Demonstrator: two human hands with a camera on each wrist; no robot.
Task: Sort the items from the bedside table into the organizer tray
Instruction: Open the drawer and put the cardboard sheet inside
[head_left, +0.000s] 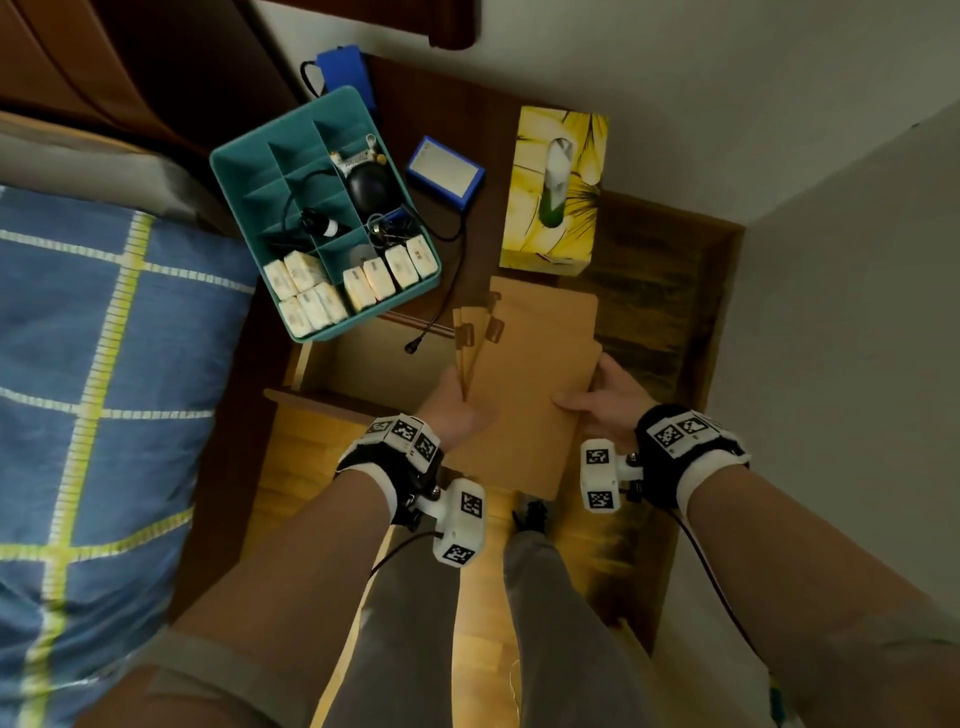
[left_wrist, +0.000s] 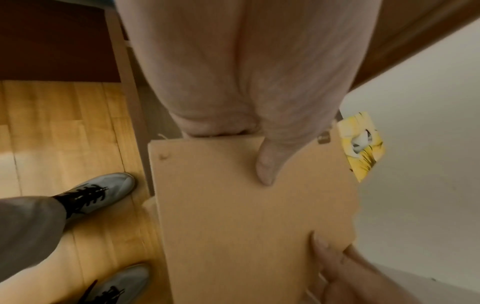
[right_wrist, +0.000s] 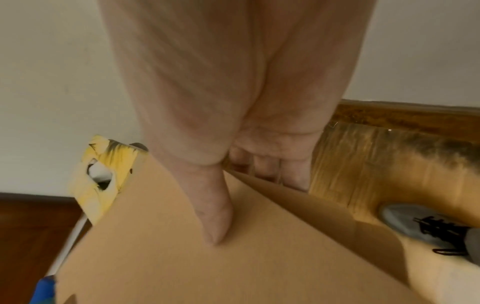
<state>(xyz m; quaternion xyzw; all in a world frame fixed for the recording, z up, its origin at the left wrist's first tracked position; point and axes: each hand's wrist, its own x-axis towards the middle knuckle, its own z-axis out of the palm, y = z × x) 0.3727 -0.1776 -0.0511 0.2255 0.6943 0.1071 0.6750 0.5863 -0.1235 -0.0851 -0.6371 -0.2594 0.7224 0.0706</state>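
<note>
- The left hand (head_left: 457, 410) grips the near-left edge of a stack of brown cardboard folders (head_left: 530, 374), thumb flat on top and fingers curled underneath.
- The right hand (head_left: 605, 402) pinches the same stack at its right edge, thumb (right_wrist: 215, 216) pressed on the top sheet and fingers (right_wrist: 270, 168) wrapped below.
- The folders are held above the open drawer (head_left: 363, 364) of the bench (head_left: 654, 291), tilted, with small tabs fanning out at the stack's 10 o'clock corner.
- The teal organizer tray (head_left: 244, 171) sits on the bench at 10 o'clock from the hands, its near end overhanging the drawer.
- Its near compartments hold white wrapped packets (head_left: 311, 291); farther ones hold a black round gadget (head_left: 370, 184), a cable and metal keys.
- A blue box (head_left: 445, 171) lies at 3 o'clock from the tray, just beside it.
- A yellow tissue box (head_left: 556, 192) stands at 12 o'clock from the folders.
- A blue checked bed cover (head_left: 104, 364) fills the 9 o'clock side.
</note>
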